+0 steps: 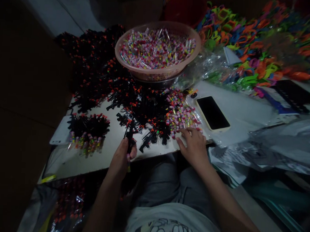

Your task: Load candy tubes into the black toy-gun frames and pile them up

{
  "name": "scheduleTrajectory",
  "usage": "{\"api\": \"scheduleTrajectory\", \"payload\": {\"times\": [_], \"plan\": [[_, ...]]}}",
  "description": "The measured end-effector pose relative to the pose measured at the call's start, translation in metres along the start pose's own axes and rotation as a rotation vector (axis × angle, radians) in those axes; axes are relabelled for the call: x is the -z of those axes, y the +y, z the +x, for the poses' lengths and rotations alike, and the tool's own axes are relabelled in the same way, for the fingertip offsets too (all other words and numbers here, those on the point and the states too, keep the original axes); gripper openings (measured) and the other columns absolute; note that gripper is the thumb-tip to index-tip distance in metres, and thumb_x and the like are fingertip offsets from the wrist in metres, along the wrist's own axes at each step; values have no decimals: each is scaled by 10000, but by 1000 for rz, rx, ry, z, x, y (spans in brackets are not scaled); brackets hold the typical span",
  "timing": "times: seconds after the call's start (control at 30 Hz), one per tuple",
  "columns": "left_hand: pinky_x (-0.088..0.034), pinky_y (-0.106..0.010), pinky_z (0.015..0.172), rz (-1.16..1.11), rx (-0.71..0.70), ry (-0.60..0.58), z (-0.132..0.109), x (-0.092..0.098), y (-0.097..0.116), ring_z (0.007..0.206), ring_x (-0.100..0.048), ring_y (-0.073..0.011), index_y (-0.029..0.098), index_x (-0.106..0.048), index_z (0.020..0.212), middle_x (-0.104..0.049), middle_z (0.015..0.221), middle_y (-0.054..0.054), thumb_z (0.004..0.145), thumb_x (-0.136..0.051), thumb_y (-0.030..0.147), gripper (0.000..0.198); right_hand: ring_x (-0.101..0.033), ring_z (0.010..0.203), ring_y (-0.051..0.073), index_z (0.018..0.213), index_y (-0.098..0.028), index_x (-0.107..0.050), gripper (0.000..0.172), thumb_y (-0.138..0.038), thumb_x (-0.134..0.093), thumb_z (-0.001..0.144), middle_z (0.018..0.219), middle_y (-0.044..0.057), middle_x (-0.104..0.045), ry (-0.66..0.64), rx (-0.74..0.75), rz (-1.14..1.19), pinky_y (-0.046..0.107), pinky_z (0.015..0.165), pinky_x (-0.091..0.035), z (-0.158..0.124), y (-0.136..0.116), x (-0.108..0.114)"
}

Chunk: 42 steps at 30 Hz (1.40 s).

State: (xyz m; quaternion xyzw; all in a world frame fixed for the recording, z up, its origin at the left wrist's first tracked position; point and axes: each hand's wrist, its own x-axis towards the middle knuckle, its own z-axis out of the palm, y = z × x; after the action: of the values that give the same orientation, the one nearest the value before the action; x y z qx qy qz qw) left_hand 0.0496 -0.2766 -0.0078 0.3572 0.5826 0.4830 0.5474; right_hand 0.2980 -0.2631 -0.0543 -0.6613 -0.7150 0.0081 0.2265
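Left hand (121,159) pinching small black plastic toy gun (129,135) at counter (91,161) front edge; right hand (193,145) spread, touching loose wrapped candies (182,115) — risking knocking some off edge.

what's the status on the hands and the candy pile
Left hand gripping a black toy gun upright. Right hand fingers down on the loose candy pile. Phone lies just right of the pile, black toy heap on its left.

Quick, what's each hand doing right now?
Left hand: closed around a black toy gun.
Right hand: open, fingers spread on the wrapped candies, holding nothing.
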Motion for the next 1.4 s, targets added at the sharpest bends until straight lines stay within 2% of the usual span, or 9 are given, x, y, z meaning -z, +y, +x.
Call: {"api": "scheduleTrajectory", "payload": {"times": [0.13, 0.3, 0.67, 0.8, 0.9, 1.03, 1.13, 1.27, 1.4], "plan": [[-306, -181, 446, -33, 32, 18, -13, -21, -8, 450, -366, -69, 165, -566, 740, -485, 520, 34, 808, -507, 616, 460, -527, 1008, 266, 1075, -178, -573, 240, -324, -495, 901, 1066, 122, -589, 26, 55, 378, 399, 870, -395, -13, -31, 14], [-443, -207, 551, -293, 100, 104, -23, -42, -9, 588, -561, -100, 171, -588, 844, -624, 727, 9, 678, -719, 517, 406, -617, 815, 157, 1081, -220, -529, 199, -314, -484, 912, 924, 25, -656, -388, 116, 895, 263, 735, -469, -31, -72, 30], [-481, -250, 671, -227, 48, 95, -33, -45, -14, 672, -616, -139, 144, -648, 815, -682, 722, -20, 646, -782, 377, 318, -606, 733, 167, 946, -203, -503, 107, -247, -411, 914, 834, 38, -651, -398, 53, 860, 261, 656, -454, -29, -75, 36], [-452, -232, 619, -56, -50, 125, -35, -44, -3, 621, -592, -136, 147, -669, 794, -671, 682, -14, 635, -780, 387, 309, -597, 738, 168, 937, -207, -491, 90, -234, -411, 905, 831, 42, -647, -298, 115, 857, 262, 656, -449, -32, -75, 38], [-424, -226, 563, 54, -66, 124, -37, -43, 6, 577, -569, -137, 144, -677, 741, -657, 637, -16, 596, -794, 377, 298, -600, 764, 171, 933, -209, -511, 96, -225, -420, 910, 840, 41, -648, -331, 168, 814, 268, 685, -450, -32, -74, 40], [-449, -236, 577, 116, -59, 49, -34, -35, 11, 616, -597, -158, 146, -682, 729, -678, 663, -35, 604, -780, 377, 280, -603, 765, 166, 925, -209, -535, 113, -226, -424, 922, 834, 33, -650, -374, 211, 812, 266, 692, -450, -27, -63, 47], [-479, -236, 610, 157, -99, 125, -27, -24, 16, 657, -616, -159, 149, -690, 777, -695, 714, -35, 584, -794, 375, 314, -598, 732, 161, 923, -211, -543, 132, -225, -412, 928, 797, 21, -637, -340, 164, 775, 262, 666, -443, -21, -48, 58], [-504, -235, 570, 105, -42, 207, -23, -22, 23, 600, -621, -153, 133, -691, 770, -694, 671, -38, 545, -813, 395, 366, -596, 782, 152, 1029, -217, -523, 134, -248, -448, 923, 853, 16, -618, -294, 83, 838, 256, 695, -463, -20, -42, 64], [-538, -261, 568, -53, 59, 126, -31, -39, 22, 599, -647, -174, 125, -675, 706, -712, 710, -62, 505, -837, 365, 352, -611, 831, 143, 1081, -225, -479, 168, -226, -468, 913, 907, 28, -628, -208, 49, 1032, 247, 719, -493, -30, -60, 56]]}}
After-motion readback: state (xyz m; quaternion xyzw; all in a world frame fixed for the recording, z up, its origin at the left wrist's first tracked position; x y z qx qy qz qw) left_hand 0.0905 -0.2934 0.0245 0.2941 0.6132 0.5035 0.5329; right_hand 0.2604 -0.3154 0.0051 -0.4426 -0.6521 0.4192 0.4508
